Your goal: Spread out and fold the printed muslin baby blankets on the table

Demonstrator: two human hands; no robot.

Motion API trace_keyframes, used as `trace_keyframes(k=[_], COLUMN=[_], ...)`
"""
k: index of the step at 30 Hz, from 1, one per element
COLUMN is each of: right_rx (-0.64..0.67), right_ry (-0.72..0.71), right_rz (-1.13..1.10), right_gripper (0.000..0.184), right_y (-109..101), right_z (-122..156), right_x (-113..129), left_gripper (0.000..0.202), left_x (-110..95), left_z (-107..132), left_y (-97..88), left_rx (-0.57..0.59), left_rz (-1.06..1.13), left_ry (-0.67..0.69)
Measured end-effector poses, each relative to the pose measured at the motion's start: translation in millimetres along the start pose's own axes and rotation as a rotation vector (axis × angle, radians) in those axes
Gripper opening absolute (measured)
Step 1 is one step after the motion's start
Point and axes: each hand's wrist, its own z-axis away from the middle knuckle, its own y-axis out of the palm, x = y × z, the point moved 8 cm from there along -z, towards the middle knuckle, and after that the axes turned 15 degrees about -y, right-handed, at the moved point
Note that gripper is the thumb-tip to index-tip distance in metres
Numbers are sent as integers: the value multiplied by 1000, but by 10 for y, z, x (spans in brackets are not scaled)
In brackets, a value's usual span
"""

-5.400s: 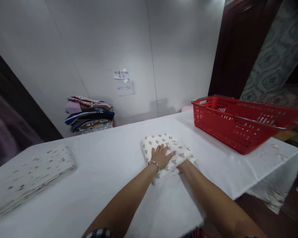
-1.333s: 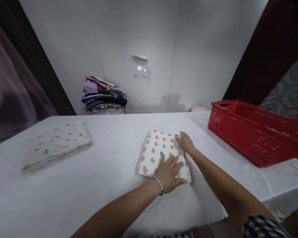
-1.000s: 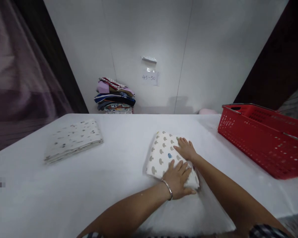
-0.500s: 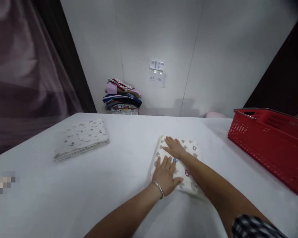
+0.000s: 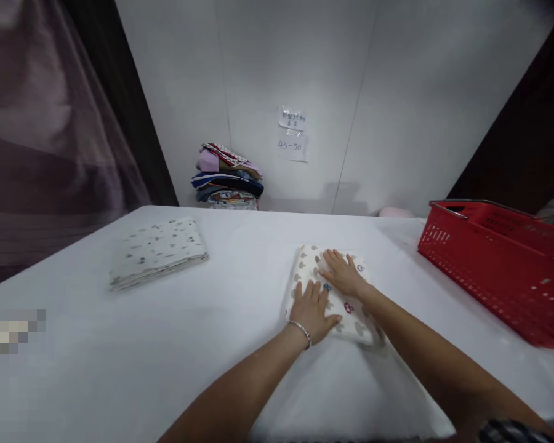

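A folded cream cloth with a mushroom print (image 5: 310, 268) lies on the white table (image 5: 212, 332), a little right of centre. My left hand (image 5: 313, 311), with a bracelet on the wrist, lies flat on the cloth's near left part, fingers spread. On the cloth's middle rests my right hand (image 5: 342, 274), flat as well, fingers stretched out toward the far left. Neither hand grips anything.
A second folded spotted cloth (image 5: 159, 250) lies at the table's far left. A red plastic basket (image 5: 498, 264) stands at the right. A stack of folded clothes (image 5: 228, 184) sits against the white wall under paper labels (image 5: 292, 138). Dark curtain on the left.
Over the last seconds the folded cloth was turned and pressed. Since half a second ago my right hand slid back toward the cloth's middle; my left hand stayed flat on it.
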Motion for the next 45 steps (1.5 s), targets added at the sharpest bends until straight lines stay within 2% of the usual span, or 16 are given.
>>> trace_keyframes(k=[3, 5, 9, 14, 17, 19, 21, 23, 25, 27, 30, 34, 38, 41, 43, 45], right_rx=[60, 88, 57, -8, -170, -344, -533, -668, -721, -709, -646, -624, -578, -590, -631, -681], right_ry=[124, 142, 128, 101, 175, 266, 397, 532, 651, 725, 775, 734, 580, 552, 534, 507], right_rz=[-3, -37, -21, -76, -326, -472, -610, -807, -1000, -1129, -1119, -1098, -1338, -1255, -1193, -1171], right_gripper=[64, 62, 57, 58, 53, 53, 54, 54, 57, 62, 67, 59, 55, 50, 41, 31], right_y=[81, 88, 26, 118, 51, -49, -95, -14, 138, 259, 279, 186, 284, 358, 374, 361], right_z=[202, 265, 469, 812, 935, 1086, 1338, 1618, 1841, 1961, 1989, 1812, 1529, 1497, 1521, 1551], right_x=[-175, -202, -87, 123, 31, -118, -280, -385, -410, -377, -310, -111, 270, 358, 353, 354], left_gripper=[77, 76, 76, 73, 69, 61, 50, 43, 44, 54, 63, 60, 60, 52, 45, 36], left_x=[-14, -9, 12, 2, -5, 37, 176, 413, 693, 911, 980, 959, 1322, 1600, 1597, 1350], left_z=[-9, -16, -25, -25, -26, -37, -65, -104, -153, -197, -248, -367, -479, -410, -280, -106], left_y=[8, 9, -2, 7, -29, -110, -258, -407, -439, -336, -175, -263, -500, -565, -632, -746], left_rx=[13, 11, -17, -32, -39, -48, -105, -180, -176, -81, 38, 28, -39, -91, -211, -371], left_rz=[-20, -28, -24, -20, 9, 72, 163, 248, 322, 377, 411, 435, 431, 408, 390, 370], left_ry=[5, 4, 7, 10, 19, 19, -32, -139, -292, -436, -505, -457, -478, -514, -496, -365])
